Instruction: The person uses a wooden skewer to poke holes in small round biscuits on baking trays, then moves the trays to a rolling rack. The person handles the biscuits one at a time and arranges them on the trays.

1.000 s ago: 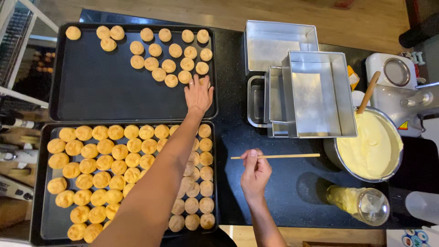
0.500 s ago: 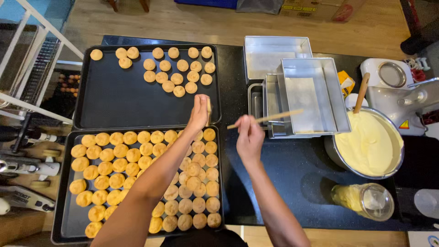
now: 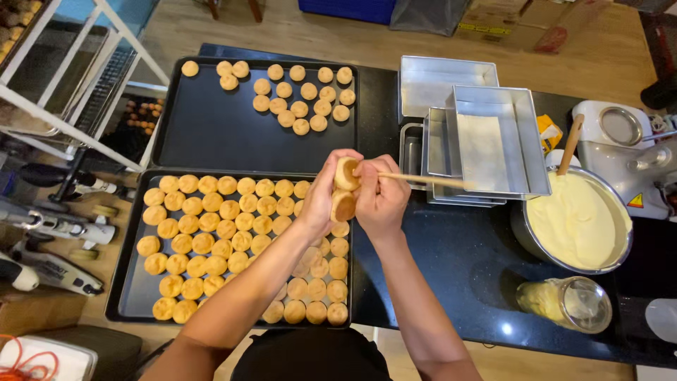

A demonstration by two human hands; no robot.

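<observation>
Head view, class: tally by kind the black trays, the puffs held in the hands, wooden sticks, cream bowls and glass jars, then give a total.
Black trays: 2
Puffs held by left hand and right hand: 2
Wooden stick: 1
Cream bowl: 1
Glass jar: 1
Total: 7

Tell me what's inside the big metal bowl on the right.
The metal bowl holds pale yellow cream, nearly to the rim. A wooden handle sticks out at the top; its lower end is sunk in the cream, so the tool's shape is hidden.
</observation>
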